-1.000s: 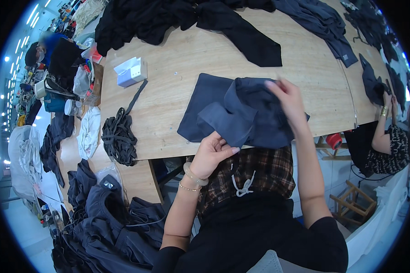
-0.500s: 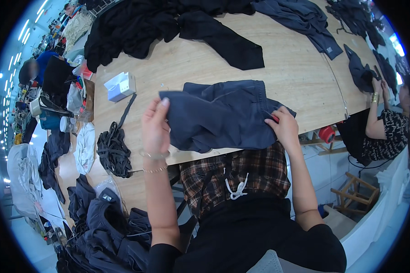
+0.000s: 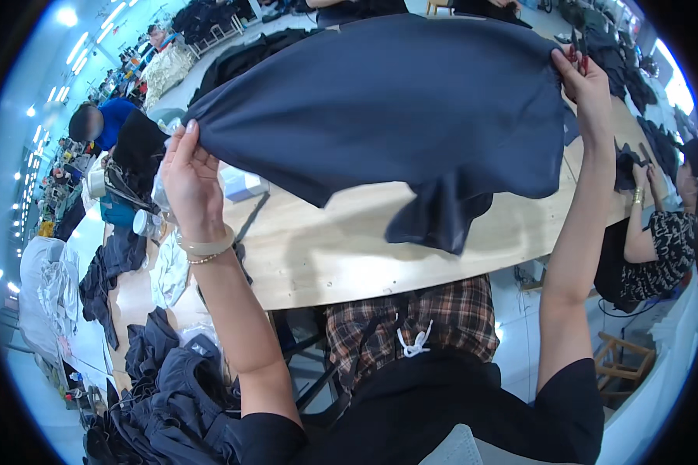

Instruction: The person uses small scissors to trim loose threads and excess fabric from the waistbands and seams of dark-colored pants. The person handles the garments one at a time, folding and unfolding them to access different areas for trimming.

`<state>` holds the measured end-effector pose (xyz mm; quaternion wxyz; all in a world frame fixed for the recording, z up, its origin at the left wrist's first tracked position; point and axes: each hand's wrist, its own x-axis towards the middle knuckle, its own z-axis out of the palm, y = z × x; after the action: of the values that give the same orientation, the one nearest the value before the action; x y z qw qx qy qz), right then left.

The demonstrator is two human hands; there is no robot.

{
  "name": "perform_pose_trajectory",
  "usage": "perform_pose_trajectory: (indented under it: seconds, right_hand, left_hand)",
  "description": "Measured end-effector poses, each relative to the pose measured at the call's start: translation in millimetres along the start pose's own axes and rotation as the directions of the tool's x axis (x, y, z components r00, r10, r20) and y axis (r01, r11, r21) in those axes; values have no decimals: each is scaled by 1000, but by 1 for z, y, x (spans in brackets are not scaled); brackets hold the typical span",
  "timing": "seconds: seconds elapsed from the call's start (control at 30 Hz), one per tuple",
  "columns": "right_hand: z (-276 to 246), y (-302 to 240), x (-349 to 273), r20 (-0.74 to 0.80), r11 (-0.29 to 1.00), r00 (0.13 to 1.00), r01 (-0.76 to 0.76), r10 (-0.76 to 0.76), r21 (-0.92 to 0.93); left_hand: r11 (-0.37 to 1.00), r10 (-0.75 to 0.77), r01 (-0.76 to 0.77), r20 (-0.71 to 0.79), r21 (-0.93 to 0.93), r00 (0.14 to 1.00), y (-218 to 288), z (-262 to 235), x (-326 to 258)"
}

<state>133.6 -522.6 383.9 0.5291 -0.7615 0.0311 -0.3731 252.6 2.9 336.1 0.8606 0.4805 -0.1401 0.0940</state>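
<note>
Dark blue-grey trousers (image 3: 388,101) hang stretched in the air between my two hands, above the table. My left hand (image 3: 190,186) pinches one end of the cloth between thumb and fingers. Up at the far right, my right hand (image 3: 593,97) grips the opposite end and also holds small snips with red handles (image 3: 580,58), their dark blades pointing up. A loose part of the cloth dangles below the middle. The spread fabric hides much of the table behind it.
Below the cloth lies the wooden table (image 3: 341,260). A white box (image 3: 244,184) stands on it behind my left wrist. Dark garments (image 3: 171,395) are heaped at lower left. On the right a co-worker (image 3: 667,240) handles dark cloth near a wooden stool (image 3: 624,360).
The trousers have risen off the table and opened out wide. My left hand has moved left and up; my right hand has gone far up and right with the snips.
</note>
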Motion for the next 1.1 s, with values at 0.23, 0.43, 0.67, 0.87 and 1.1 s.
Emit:
perform_pose_trajectory:
  seconds: [0.23, 0.43, 0.67, 0.87, 1.1]
  right_hand:
    - [-20, -30, 33, 98, 995, 991, 91, -95, 46]
    - [-35, -39, 42, 86, 989, 985, 145, -147, 35]
    - [-61, -48, 54, 70, 985, 983, 169, -172, 48]
    - [10, -51, 57, -89, 999, 996, -15, 11, -46]
    - [-126, 56, 236, -143, 892, 988, -7, -65, -452]
  left_hand:
    - [998, 28, -26, -43, 50, 999, 17, 11, 8]
    - [999, 33, -31, -53, 41, 998, 25, 7, 8]
    - [997, 60, -59, -27, 54, 998, 39, 9, 1]
    - [914, -1, -10, 27, 406, 1000, 15, 2, 8]
    - [680, -387, 289, -6, 673, 922, -116, -43, -29]
